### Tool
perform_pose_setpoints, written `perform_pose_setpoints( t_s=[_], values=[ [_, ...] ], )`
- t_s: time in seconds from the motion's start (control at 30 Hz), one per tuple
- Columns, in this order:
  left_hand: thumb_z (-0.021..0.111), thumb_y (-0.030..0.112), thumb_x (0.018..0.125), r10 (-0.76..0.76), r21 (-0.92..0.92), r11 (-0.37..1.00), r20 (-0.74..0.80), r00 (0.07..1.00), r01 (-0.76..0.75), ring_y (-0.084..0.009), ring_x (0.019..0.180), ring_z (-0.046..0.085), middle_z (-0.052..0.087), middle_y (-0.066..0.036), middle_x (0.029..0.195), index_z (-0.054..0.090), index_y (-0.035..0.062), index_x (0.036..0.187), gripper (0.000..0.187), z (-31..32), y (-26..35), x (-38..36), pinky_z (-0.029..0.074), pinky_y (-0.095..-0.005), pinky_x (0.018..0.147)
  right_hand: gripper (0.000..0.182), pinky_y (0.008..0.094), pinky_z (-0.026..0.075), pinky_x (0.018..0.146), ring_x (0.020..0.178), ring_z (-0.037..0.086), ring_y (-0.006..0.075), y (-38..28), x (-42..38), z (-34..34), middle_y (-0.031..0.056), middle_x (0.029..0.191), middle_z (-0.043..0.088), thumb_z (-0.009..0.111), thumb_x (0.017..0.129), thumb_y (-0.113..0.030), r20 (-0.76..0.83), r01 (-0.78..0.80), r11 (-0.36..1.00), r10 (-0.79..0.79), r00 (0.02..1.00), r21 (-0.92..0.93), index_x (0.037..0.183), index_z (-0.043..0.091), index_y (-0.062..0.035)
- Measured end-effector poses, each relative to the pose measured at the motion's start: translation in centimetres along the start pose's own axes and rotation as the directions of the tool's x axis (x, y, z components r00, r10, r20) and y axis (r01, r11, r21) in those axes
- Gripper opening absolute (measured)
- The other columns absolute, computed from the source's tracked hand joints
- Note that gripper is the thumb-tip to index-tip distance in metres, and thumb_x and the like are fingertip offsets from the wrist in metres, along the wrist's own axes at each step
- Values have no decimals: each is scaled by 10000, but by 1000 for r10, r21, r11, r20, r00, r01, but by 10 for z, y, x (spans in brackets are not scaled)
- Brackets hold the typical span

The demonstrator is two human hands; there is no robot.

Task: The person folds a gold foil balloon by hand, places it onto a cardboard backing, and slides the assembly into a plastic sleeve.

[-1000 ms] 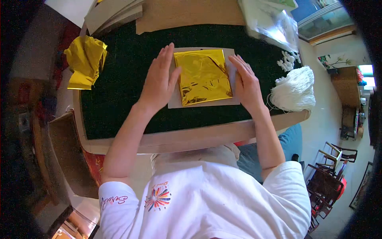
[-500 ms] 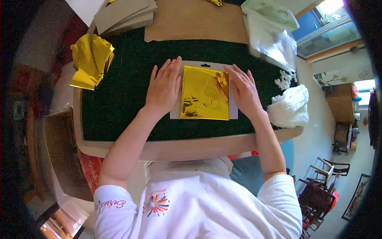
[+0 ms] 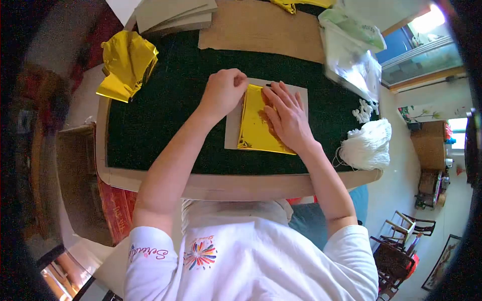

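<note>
A shiny gold foil sheet (image 3: 258, 128) lies on a pale grey card (image 3: 232, 135) with a hang hole at its top edge. My right hand (image 3: 288, 115) rests flat across the foil's right part, fingers stretched and slightly apart, covering some of the sheet and the hole. At the upper left corner of the foil, my left hand (image 3: 223, 94) is closed in a pinch; the fingertips meet right at the corner. Along the foil's left edge, thin layers show slightly apart.
Crumpled gold foil (image 3: 128, 65) sits at the left table edge. Behind are stacked grey cards (image 3: 175, 17) and brown cardboard (image 3: 261, 30). On the right lie plastic bags (image 3: 351, 55), small white pieces (image 3: 363, 111) and a bundle of white string (image 3: 369, 145). Dark green cloth (image 3: 165, 120) covers the table.
My left hand has gone from lying flat beside the foil to a pinch at its upper left corner. My right hand has moved left from the card's edge onto the foil. The view has shifted slightly.
</note>
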State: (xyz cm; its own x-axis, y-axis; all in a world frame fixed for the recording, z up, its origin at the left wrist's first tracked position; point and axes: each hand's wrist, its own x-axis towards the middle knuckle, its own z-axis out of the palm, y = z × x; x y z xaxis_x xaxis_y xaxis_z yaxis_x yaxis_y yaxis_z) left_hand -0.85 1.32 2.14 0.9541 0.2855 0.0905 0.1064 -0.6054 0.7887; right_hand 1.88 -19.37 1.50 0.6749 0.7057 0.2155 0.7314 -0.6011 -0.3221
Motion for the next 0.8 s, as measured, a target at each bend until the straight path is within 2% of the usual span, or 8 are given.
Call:
perform_pose_setpoints(
  t_s=[0.1,0.17,0.27,0.4,0.5,0.6,0.67,0.8],
  values=[
    [646,152,864,45,22,999,10,999,-45,-223,755,705,720,-131,862,693,0,976,195,6,-4,8,553,-329,690,442,535,211,1142,1392,340,315,5,-2,6,136,1473,411,484,982,-267,-18,17,1000,-17,1000,8,1400,465,-124],
    [653,151,856,-183,-49,981,120,976,190,-182,661,698,719,-110,814,698,-13,944,192,2,4,13,552,-308,632,444,535,208,1142,1391,342,315,5,-2,7,136,1473,412,481,983,-272,-14,18,1000,-18,1000,4,1402,464,-126],
    [667,140,840,-165,-41,983,226,960,179,-148,611,685,716,-97,790,702,-12,924,177,-1,3,19,546,-294,599,445,536,205,1142,1389,344,316,5,-3,8,137,1473,412,475,984,-278,-11,18,1000,-18,1000,-8,1402,465,-126],
    [654,101,829,-250,-35,962,269,930,269,-232,726,713,710,-154,815,714,-28,891,155,-3,15,18,570,-337,728,424,535,208,1141,1388,345,322,3,-3,8,148,1468,414,477,982,-279,-15,19,999,-20,1000,-33,1387,491,-155],
    [635,107,845,-192,-6,980,197,961,197,-253,754,708,705,-139,809,693,-25,892,152,7,6,14,565,-352,742,403,538,210,1138,1390,338,330,1,-2,6,159,1464,410,482,978,-280,1,52,996,-52,999,-67,1369,517,-192],
    [605,134,874,-29,164,986,80,996,16,-265,905,683,697,-135,926,665,9,953,160,14,6,0,552,-376,782,394,545,210,1134,1394,327,334,2,-3,8,162,1466,401,489,975,-287,5,52,995,-52,999,-91,1361,530,-221],
    [573,162,900,173,416,896,-10,985,-153,-271,1054,619,647,-134,1108,630,24,995,177,17,16,-16,519,-385,863,397,547,208,1134,1397,321,333,1,-2,9,161,1469,397,492,974,-292,5,45,995,-45,999,-93,1362,528,-220],
    [547,187,918,314,400,858,88,945,-323,-272,1208,529,566,-137,1288,608,14,1120,273,32,9,-54,442,-407,998,408,547,204,1136,1403,310,330,6,-3,13,157,1474,389,505,968,-302,0,56,994,-56,998,-96,1369,522,-224]
  ],
)
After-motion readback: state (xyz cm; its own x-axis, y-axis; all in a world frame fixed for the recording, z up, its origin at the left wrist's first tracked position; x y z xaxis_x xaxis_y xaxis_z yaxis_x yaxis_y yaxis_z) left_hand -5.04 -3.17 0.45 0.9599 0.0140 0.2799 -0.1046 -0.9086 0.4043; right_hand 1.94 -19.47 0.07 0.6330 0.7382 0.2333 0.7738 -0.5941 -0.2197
